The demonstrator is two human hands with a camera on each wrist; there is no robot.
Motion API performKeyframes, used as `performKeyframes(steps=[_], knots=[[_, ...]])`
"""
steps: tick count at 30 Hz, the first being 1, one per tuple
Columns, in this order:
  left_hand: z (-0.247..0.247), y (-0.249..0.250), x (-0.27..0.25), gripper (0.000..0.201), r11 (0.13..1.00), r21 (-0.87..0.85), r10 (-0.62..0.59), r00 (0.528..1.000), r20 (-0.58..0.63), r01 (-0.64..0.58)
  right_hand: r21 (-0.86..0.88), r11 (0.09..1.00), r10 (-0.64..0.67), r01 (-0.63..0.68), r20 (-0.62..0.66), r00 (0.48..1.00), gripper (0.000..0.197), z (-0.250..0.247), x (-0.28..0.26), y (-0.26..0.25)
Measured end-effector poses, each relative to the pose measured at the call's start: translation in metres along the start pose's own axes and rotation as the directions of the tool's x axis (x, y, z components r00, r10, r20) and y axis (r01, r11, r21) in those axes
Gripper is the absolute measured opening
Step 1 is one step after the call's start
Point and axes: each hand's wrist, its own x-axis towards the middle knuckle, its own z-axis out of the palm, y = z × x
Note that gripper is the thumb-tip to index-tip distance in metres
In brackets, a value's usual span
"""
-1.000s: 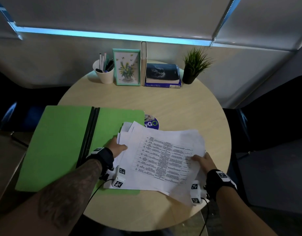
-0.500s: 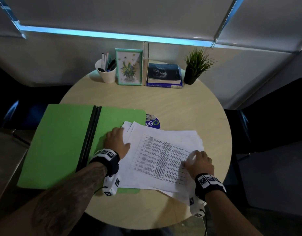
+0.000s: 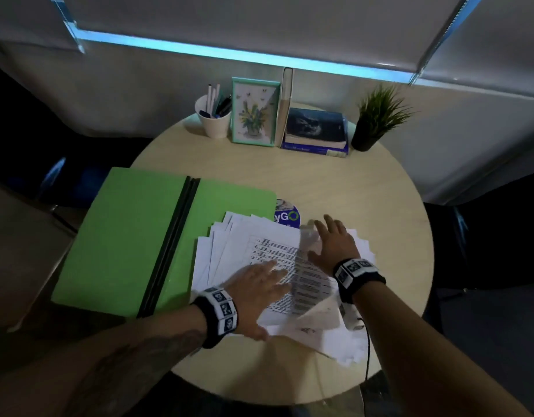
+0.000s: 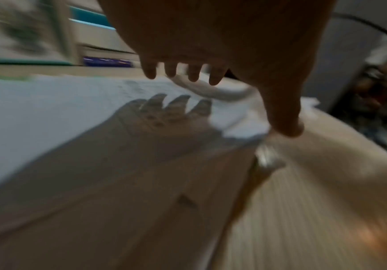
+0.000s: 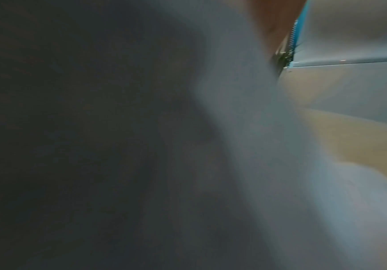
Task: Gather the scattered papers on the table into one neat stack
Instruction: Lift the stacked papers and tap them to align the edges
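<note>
Papers [image 3: 259, 251]: loose fanned pile of white sheets, top one printed w/ a table of text, lying at centre-front of the round wooden table [image 3: 335, 188]. Left edges of the pile overlap the right flap of an open green folder [image 3: 124, 236]; front-right corners stick out unevenly near the table edge. One sheet on the right looks lifted and blurred, can't tell more.

Left hand [image 3: 259, 293]: fingers straight and spread, palm down over the near part of the pile; in the left wrist view the hand [image 4: 210, 45] hangs just above the sheets, casting a shadow on them, so contact can't be confirmed. Right hand [image 3: 335, 245]: fingers also extended and spread, flat on the far-right part of the pile, holding nothing. Right wrist view is dark and smeared, no detail of fingers.

Hands are apart, both over the pile.

Round blue sticker [image 3: 288, 216] peeks out just beyond the pile, beside the folder corner. At the far edge: white cup w/ pens [image 3: 213, 121], framed flower picture [image 3: 255, 112], upright book [image 3: 286, 103], stacked books [image 3: 316, 130], small potted plant [image 3: 377, 118].
</note>
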Motion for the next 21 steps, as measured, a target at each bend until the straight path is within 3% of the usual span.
performKeyframes(steps=[2,7,11,16,21], knots=[[0.012,0.009,0.005,0.112,0.993,0.097,0.059,0.994,0.088,-0.068,-0.044,0.998,-0.035,0.039,0.094,0.995,0.088,-0.003,0.016,-0.001],[0.012,0.008,0.005,0.096,0.999,0.041,0.000,0.996,0.092,-0.004,-0.113,0.989,-0.062,0.094,0.256,0.965,0.096,-0.004,0.021,0.016],[0.014,0.003,0.003,0.081,0.999,0.010,0.042,0.992,0.118,-0.043,-0.186,0.978,-0.039,0.094,0.280,0.959,0.105,-0.003,0.007,0.037],[0.008,0.001,0.008,0.081,0.996,0.017,0.083,0.982,0.170,-0.087,-0.039,0.999,0.033,-0.023,0.307,0.951,0.092,-0.006,-0.003,0.044],[0.003,0.002,0.008,0.084,0.992,0.047,0.104,0.977,0.189,-0.114,-0.052,0.992,0.122,-0.112,0.295,0.948,0.084,-0.004,-0.018,0.037]])
